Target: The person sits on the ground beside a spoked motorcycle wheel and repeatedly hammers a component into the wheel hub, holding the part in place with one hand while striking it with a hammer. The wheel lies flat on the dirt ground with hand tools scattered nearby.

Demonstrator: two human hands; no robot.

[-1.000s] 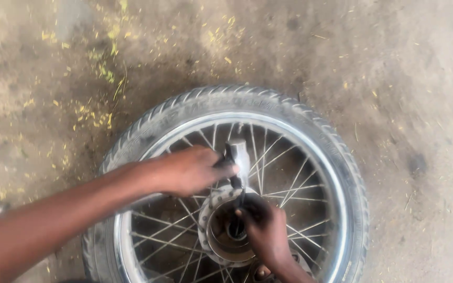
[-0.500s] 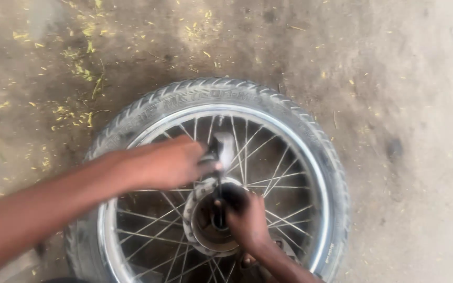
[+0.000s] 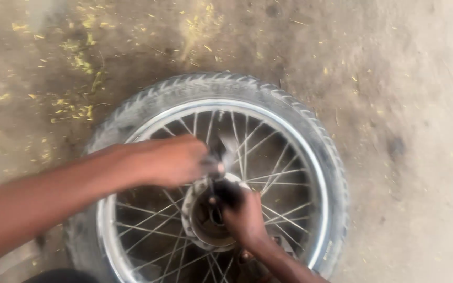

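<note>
Head view: a spoked wheel (image 3: 216, 173) with its tyre (image 3: 300, 120) is laid flat on bare dirt ground (image 3: 405, 78); its hub (image 3: 203, 217) is seen at the centre, directly under both hands; a blurred metal tool (image 3: 226, 149) is gripped in the closed fingers of the left hand (image 3: 169, 160), just above the hub; the right hand (image 3: 245, 215) is pressed against the hub's right edge, its fingers curled on a dark part there, though what is pinched cannot be told; yellow debris (image 3: 79, 63) is scattered on the ground beyond the tyre; the hub's upper rim is partly hidden by the left hand; the left forearm is stretched in from the left, the right wrist is raised from the lower edge.
</note>
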